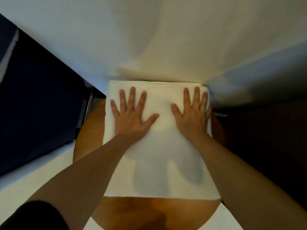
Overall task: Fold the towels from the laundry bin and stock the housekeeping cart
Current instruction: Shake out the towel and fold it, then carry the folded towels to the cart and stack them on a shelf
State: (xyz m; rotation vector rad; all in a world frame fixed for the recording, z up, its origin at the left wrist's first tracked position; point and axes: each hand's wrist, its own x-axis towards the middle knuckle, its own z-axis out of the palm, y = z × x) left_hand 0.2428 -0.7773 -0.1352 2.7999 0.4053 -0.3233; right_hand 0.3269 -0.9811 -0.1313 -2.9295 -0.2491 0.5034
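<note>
White wall [166, 39] behind, dark blue panel [38, 103] at left. Folded white towel [159, 155] flat on round wooden table [149, 211], far folded edge up against wall. Left hand [131, 115] and right hand [192, 113] pressed flat on towel's far half, fingers straight and spread wide, gripping nothing, hands well apart.
</note>
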